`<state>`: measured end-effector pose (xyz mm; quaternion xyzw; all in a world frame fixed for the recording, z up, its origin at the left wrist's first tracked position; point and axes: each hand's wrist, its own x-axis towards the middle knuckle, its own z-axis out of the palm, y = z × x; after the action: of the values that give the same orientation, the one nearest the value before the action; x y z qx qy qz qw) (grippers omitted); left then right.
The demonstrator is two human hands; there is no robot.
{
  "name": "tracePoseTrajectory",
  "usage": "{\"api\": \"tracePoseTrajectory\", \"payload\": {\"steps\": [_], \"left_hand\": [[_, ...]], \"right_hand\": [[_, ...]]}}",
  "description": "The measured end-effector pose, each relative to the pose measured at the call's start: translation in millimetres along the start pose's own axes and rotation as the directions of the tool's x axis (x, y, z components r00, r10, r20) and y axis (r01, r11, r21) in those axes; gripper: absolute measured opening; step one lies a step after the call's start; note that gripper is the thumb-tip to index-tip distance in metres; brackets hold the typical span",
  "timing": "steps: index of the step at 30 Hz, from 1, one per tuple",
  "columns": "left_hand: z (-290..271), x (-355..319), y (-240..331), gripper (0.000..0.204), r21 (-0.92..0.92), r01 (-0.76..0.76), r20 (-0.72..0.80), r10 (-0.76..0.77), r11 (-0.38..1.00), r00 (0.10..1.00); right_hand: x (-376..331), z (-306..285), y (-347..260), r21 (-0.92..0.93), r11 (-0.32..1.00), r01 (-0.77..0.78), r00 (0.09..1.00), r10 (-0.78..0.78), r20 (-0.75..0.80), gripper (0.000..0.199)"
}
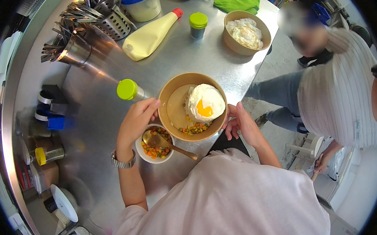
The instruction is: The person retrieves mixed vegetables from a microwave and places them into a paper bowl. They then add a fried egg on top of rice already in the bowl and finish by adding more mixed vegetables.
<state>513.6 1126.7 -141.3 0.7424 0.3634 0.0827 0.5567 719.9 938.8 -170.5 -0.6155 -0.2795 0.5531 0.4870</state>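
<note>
A brown paper bowl [165, 114] is held between my two hands over the steel table. Inside, a fried egg [213, 100] with a runny yolk lies on the right, with diced mixed vegetables [198, 128] beside it at the near side. My left hand [138, 116] pinches the bowl's left rim, thumb on top. Against its right wall my right hand [243, 124] curves, fingers partly hidden under the bowl. Just below sits a white bowl [142, 155] of diced vegetables, with a gold-coloured spoon [181, 151] resting in it.
Farther back are a green-lidded shaker [127, 90], another green-lidded jar [198, 25], a pale yellow squeeze bottle [150, 38] and a second paper bowl [231, 42] with egg. Cutlery holders [76, 49] line the back left. A person [339, 85] stands past the table's right edge.
</note>
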Motion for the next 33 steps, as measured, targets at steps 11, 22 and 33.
{"api": "tracePoseTrajectory", "payload": {"steps": [11,22,33], "left_hand": [[-22.1,-72.1,-14.4,0.023,0.137,0.099,-0.381,-0.04,0.986,0.924],[-26.2,-88.9,-44.4,0.026,0.189,0.162,-0.207,-0.122,0.968,0.971],[-31.8,-85.1,-46.4,0.022,0.19,0.114,-0.149,-0.086,0.975,0.985]], "right_hand": [[-36.2,11.5,-63.1,-0.696,0.711,0.102,0.897,-0.368,-0.246,0.033],[-27.7,57.1,-35.3,-0.744,0.635,0.208,0.929,0.11,0.353,0.037],[-26.6,75.6,-18.4,-0.664,0.696,0.274,0.93,-0.017,0.367,0.014]]}}
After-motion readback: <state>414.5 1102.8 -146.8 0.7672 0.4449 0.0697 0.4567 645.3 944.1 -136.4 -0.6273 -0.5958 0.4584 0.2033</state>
